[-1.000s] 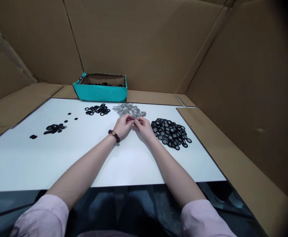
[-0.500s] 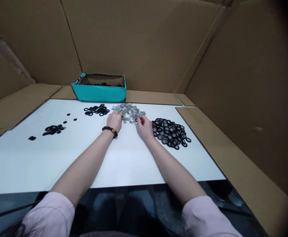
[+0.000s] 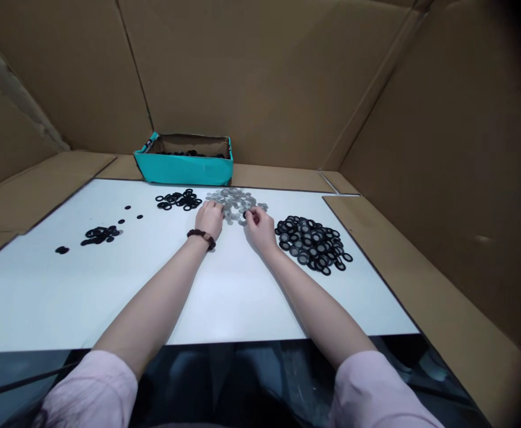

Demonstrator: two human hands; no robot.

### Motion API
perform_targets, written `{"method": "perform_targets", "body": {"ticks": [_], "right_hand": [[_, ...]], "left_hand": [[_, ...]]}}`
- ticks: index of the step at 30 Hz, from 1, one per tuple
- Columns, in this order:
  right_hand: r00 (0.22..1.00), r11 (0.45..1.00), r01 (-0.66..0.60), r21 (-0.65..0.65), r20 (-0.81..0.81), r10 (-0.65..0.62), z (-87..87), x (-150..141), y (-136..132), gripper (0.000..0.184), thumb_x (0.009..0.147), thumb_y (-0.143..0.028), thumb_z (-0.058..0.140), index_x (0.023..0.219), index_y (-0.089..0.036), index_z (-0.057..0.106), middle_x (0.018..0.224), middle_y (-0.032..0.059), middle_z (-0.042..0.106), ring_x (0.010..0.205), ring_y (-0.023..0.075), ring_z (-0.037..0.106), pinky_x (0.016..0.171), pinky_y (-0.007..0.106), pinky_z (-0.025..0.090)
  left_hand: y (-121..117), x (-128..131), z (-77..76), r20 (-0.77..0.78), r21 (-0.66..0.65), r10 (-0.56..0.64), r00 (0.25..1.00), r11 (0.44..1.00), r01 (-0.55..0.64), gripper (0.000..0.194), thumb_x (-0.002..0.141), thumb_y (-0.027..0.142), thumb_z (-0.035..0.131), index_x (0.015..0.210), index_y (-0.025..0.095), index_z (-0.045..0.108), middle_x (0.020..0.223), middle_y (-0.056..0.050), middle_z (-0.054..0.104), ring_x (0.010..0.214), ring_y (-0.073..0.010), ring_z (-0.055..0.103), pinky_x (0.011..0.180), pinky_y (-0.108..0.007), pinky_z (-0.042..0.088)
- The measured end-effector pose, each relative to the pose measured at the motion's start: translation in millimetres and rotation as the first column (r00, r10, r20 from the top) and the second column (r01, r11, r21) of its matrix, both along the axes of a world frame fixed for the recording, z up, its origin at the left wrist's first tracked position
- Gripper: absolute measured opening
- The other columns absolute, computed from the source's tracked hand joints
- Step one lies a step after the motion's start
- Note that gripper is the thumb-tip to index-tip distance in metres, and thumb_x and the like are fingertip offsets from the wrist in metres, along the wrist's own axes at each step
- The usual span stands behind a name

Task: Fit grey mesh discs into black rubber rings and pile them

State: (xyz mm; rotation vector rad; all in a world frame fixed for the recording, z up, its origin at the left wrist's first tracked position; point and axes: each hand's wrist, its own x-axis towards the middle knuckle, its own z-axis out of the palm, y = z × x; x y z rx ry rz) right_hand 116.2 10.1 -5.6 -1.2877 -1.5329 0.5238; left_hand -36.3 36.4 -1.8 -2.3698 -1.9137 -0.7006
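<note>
My right hand [image 3: 261, 227] pinches a small black ring [image 3: 245, 214] between thumb and fingertips, just over the near edge of a pile of grey, translucent discs [image 3: 234, 202]. At the left side of that pile is my left hand [image 3: 210, 219], its back toward me and its fingers curled together. Whatever its fingertips hold, if anything, is hidden. Black rings [image 3: 180, 200] lie loose to the left of the discs. A large heap of black rings with grey centres [image 3: 314, 242] sits to the right of my right hand.
A turquoise box [image 3: 184, 170] with dark pieces inside stands behind the piles. Thin black pieces [image 3: 101, 234] lie in a cluster at the left of the white board [image 3: 122, 285], with several strays around them. Cardboard walls [image 3: 260, 83] enclose the back and sides.
A second ago my hands met in front of the discs; they have parted, the left moving left to the pile's edge. The right keeps a black ring, now shifted slightly toward the discs.
</note>
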Motion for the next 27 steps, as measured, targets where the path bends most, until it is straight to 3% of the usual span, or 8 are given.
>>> {"method": "perform_targets", "body": {"ticks": [18, 23, 27], "right_hand": [[0.992, 0.999, -0.01, -0.05, -0.125, 0.004, 3.5, 3.3, -5.3, 0.018, 0.077, -0.035, 0.046, 0.067, -0.02, 0.048, 0.059, -0.0011, 0.05, 0.056, 0.0125, 0.045, 0.057, 0.024, 0.038], [0.989, 0.998, -0.014, -0.057, -0.149, 0.005, 3.1, 4.2, -4.4, 0.019, 0.077, -0.035, 0.047, 0.067, -0.019, 0.049, 0.058, -0.0011, 0.05, 0.056, 0.0123, 0.045, 0.057, 0.025, 0.038], [0.988, 0.992, -0.009, -0.128, -0.153, -0.011, 0.0, 5.3, -1.1, 0.021, 0.074, -0.036, 0.052, 0.062, -0.018, 0.051, 0.054, -0.002, 0.05, 0.053, 0.0115, 0.044, 0.056, 0.025, 0.037]], "left_hand": [[-5.3, -2.1, 8.1, 0.018, -0.013, 0.092, 0.996, 0.996, -0.092, 0.026, 0.084, 0.021, 0.042, 0.09, 0.018, 0.068, 0.087, -0.012, 0.068, 0.089, -0.0274, 0.059, 0.076, -0.037, 0.044], [-3.0, -7.9, 4.9, 0.262, 0.037, 0.122, 0.957, 0.99, -0.136, 0.02, 0.083, 0.022, 0.044, 0.086, 0.019, 0.063, 0.096, -0.01, 0.064, 0.095, -0.0244, 0.057, 0.078, -0.035, 0.044], [-0.4, -7.8, -0.9, 0.569, -0.087, 0.069, 0.819, 0.996, -0.024, 0.018, 0.081, 0.02, 0.042, 0.087, 0.017, 0.059, 0.084, -0.007, 0.065, 0.08, -0.0191, 0.059, 0.076, -0.033, 0.046]]}}
